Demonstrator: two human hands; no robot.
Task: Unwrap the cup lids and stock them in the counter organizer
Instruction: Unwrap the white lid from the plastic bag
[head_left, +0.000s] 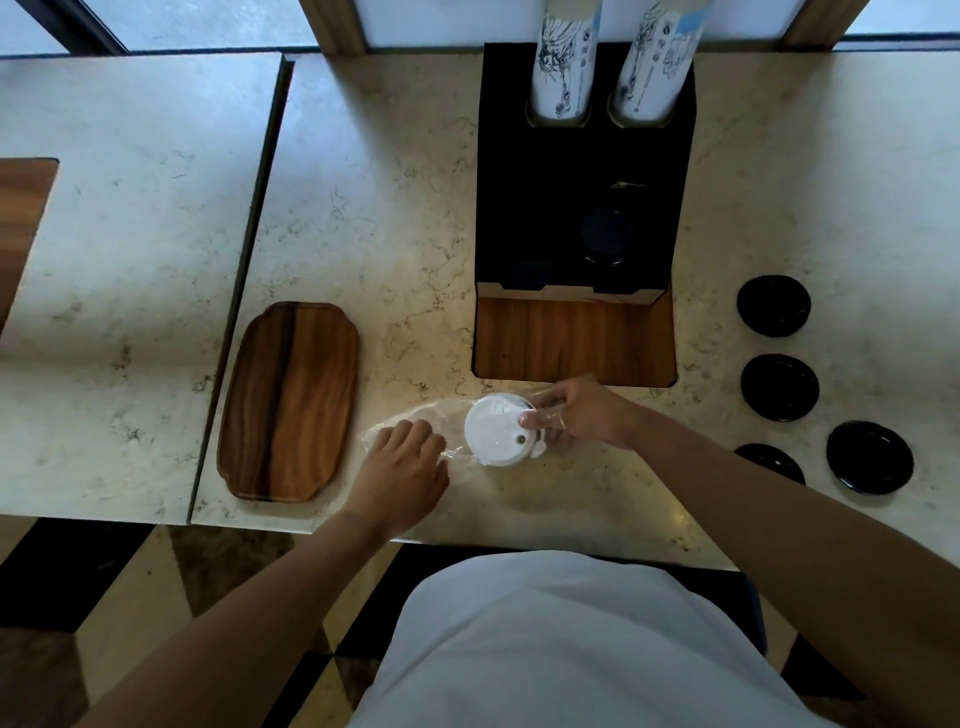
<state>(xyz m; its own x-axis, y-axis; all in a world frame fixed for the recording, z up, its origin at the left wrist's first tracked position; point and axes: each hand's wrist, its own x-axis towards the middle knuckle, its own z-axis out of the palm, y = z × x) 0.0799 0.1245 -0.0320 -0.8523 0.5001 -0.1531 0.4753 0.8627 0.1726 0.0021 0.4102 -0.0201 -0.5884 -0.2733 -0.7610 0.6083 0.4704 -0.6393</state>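
A stack of white cup lids (496, 430) lies on the marble counter inside a clear plastic wrap (415, 418), just in front of the black counter organizer (582, 171). My right hand (576, 415) grips the right side of the lid stack through the plastic. My left hand (408, 460) presses down on the loose, flattened end of the wrap to the left of the lids. Inside the organizer a dark round lid (605, 234) shows in a compartment, and two tall sleeves of printed paper cups (563, 62) stand in its back holes.
A wooden tray (288, 402) lies left of my hands. Several black lids (774, 305) lie loose on the counter at the right. The organizer's wooden base (574, 340) sits just beyond the lids. A counter seam (244, 291) runs at the left.
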